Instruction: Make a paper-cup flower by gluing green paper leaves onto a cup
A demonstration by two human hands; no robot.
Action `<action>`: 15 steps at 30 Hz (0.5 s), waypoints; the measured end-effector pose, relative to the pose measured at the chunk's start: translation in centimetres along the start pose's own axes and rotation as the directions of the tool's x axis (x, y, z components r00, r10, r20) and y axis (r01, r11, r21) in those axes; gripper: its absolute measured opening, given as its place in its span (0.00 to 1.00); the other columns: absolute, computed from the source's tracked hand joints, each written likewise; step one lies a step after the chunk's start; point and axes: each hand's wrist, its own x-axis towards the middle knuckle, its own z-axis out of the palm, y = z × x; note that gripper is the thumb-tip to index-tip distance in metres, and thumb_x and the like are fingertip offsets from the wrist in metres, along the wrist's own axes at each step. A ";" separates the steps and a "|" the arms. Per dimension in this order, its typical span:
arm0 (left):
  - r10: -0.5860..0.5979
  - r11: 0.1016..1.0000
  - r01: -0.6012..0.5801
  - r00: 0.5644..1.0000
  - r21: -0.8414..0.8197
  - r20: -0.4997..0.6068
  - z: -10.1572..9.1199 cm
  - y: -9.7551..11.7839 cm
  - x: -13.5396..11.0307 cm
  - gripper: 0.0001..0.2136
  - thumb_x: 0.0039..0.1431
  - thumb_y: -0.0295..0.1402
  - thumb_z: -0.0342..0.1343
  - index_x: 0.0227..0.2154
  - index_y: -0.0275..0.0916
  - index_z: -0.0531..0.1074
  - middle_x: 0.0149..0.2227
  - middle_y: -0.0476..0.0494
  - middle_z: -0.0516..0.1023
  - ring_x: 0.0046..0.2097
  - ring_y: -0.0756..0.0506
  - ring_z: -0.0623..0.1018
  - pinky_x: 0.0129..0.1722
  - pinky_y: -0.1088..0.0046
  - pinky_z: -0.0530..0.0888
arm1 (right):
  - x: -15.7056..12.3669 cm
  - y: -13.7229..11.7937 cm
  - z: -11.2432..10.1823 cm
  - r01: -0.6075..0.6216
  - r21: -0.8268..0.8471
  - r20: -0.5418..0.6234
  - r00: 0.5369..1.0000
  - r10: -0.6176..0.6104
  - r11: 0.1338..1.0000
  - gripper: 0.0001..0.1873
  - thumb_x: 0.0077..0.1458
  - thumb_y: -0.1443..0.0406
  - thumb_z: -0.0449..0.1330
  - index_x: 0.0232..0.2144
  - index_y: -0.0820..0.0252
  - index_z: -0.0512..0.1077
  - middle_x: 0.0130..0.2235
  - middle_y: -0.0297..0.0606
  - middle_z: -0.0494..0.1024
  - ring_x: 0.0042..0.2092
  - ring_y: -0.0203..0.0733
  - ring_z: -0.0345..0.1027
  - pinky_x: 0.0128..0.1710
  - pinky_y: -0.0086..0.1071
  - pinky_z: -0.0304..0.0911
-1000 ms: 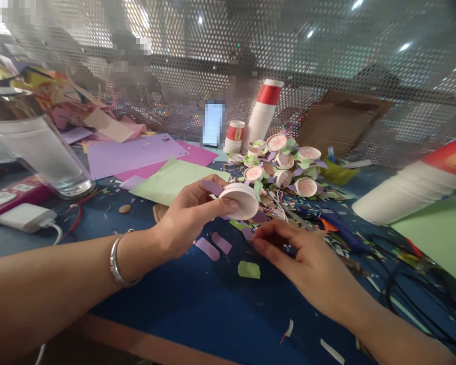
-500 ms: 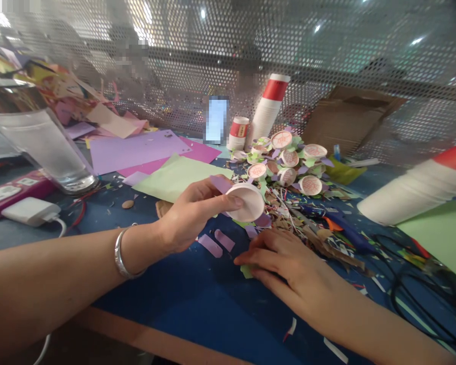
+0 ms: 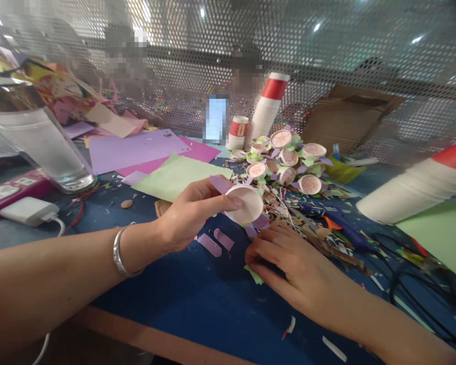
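Note:
My left hand [image 3: 192, 213] grips a small white paper cup base [image 3: 246, 203] with purple paper petals stuck around it, held just above the blue table [image 3: 182, 299]. My right hand [image 3: 289, 263] rests low on the table below the cup, its fingers curled and pinching a green paper scrap [image 3: 254, 274]. Two loose purple paper strips [image 3: 216, 241] lie between the hands. A pile of finished cup-base flowers [image 3: 287, 162] with green and purple petals sits just beyond.
Purple, pink and green paper sheets [image 3: 155, 157] lie at the back left, beside a glass jar [image 3: 34, 137] and a white charger [image 3: 28, 210]. Stacks of red-rimmed paper cups [image 3: 268, 109] stand behind; another stack [image 3: 414, 187] lies at right. Scissors and black cables [image 3: 403, 268] clutter the right.
My right hand slid left and toward me onto the green paper scrap and closed its fingers on it, lifting its edge. My left hand kept the cup base nearly still.

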 end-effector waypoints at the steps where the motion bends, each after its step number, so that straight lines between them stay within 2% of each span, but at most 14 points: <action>1: -0.001 1.000 0.001 1.000 0.001 0.000 0.0 0.0 0.0 0.05 0.50 0.29 0.70 0.27 0.38 0.79 0.30 0.51 0.81 0.35 0.51 0.76 0.39 0.73 0.70 | 0.0 0.0 0.0 0.002 -0.009 -0.003 1.000 -0.002 1.000 0.09 0.69 0.69 0.55 0.36 0.61 0.74 0.37 0.41 0.75 0.41 0.48 0.67 0.44 0.46 0.62; 8: -0.013 1.000 0.013 1.000 0.021 -0.022 0.0 0.1 0.1 0.04 0.50 0.29 0.69 0.27 0.38 0.79 0.30 0.51 0.81 0.34 0.50 0.76 0.38 0.73 0.69 | -0.1 0.3 -0.1 0.004 0.009 -0.076 0.997 -0.003 1.000 0.10 0.68 0.69 0.54 0.38 0.59 0.76 0.36 0.40 0.77 0.41 0.46 0.69 0.44 0.44 0.64; 12: -0.005 1.000 0.006 0.999 0.024 -0.038 -0.2 0.2 0.2 0.04 0.49 0.29 0.69 0.28 0.38 0.79 0.29 0.51 0.81 0.33 0.50 0.76 0.37 0.73 0.69 | -0.2 0.3 -0.5 -0.098 0.136 -0.141 0.983 0.117 0.986 0.08 0.65 0.68 0.58 0.37 0.54 0.77 0.36 0.35 0.79 0.39 0.40 0.72 0.39 0.35 0.67; 15: -0.008 1.000 0.008 0.999 0.023 -0.031 -0.3 0.1 0.3 0.05 0.49 0.30 0.69 0.28 0.38 0.79 0.29 0.52 0.81 0.33 0.51 0.76 0.37 0.74 0.69 | -0.3 0.3 -0.9 -0.200 0.264 -0.157 0.956 0.246 0.944 0.05 0.62 0.66 0.60 0.35 0.51 0.76 0.33 0.31 0.79 0.34 0.37 0.73 0.33 0.30 0.67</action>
